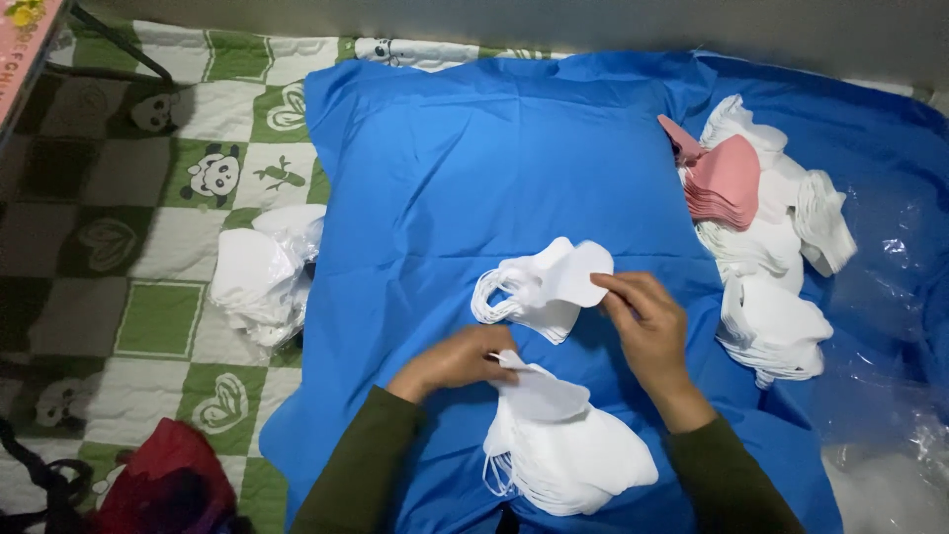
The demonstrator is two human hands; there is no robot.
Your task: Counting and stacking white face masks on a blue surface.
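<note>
My right hand (647, 321) pinches the edge of a white folded face mask (578, 272) on top of a small stack of white masks (529, 297) in the middle of a blue cloth (474, 168). My left hand (460, 358) grips the top mask of a larger white stack (563, 450) lying near me. Both sleeves are dark green.
To the right lie piles of white masks (781, 247) and a stack of pink masks (727, 178). A white bag of masks (262, 272) sits left of the cloth on a green panda-print quilt (129, 247). Clear plastic wrap (890, 326) lies far right, a red bag (163, 485) bottom left.
</note>
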